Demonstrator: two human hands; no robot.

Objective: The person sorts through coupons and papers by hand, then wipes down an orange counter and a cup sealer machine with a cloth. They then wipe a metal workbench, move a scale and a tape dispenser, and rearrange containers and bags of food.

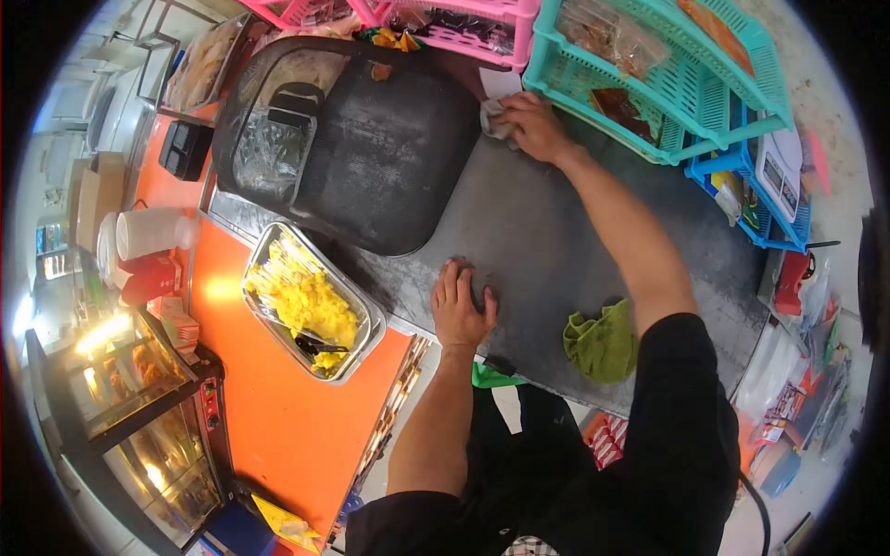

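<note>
My right hand [536, 128] is closed on a greyish cloth [497, 120], pressed to the dark worktop [547, 250] near its far edge, beside the teal basket. My left hand [462, 301] rests on the near part of the same worktop, fingers stretched out and holding nothing. A crumpled green cloth [601, 341] lies to the right of it. Left of my right hand sits a large black tray-like container [394, 148], with clear plastic wrap and a black handled piece in its left side. The lower part of the grey cloth is hidden under my fingers.
A metal tray [371, 320] of yellow food with a black utensil stands on the orange counter [269, 408]. Teal baskets [681, 116] and a pink basket [473, 51] line the back. A kitchen scale [781, 176] stands right. A lit glass display case [139, 417] is lower left.
</note>
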